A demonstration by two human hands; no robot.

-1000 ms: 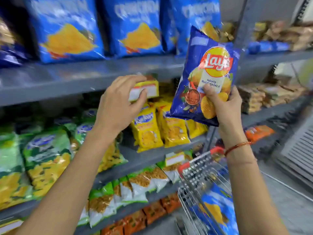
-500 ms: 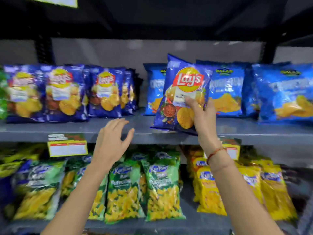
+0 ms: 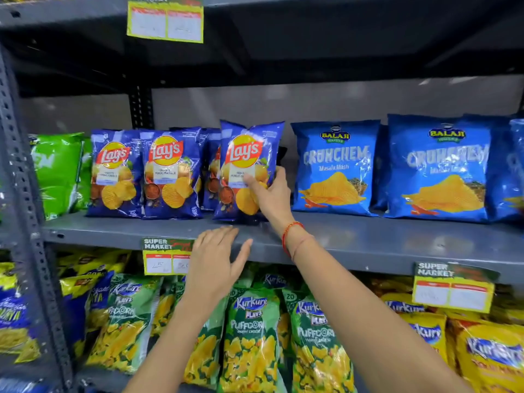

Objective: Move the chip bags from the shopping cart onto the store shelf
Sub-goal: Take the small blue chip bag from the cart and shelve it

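Single head-worn wide-angle view, facing the grey shelf [image 3: 368,245] straight on and close, slightly downward; both forearms enter from the bottom edge. Frame edges bow outward.

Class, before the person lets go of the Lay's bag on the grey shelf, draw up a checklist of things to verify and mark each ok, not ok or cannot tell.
1. Bag's base on the shelf: the held Lay's bag sits with its bottom edge on the grey shelf. ok.
2. Bag upright, label facing out: ok.
3. Right product group: it stands beside the other Lay's bags, left of the Balaji Crunchem bags. ok.
4. Will it stand alone: the right hand is gripping its lower right side. cannot tell.
5. Left hand clear of the bag: open, at the shelf's front edge, holding nothing. ok.
6. More bags left in the cart: cart out of view. cannot tell.
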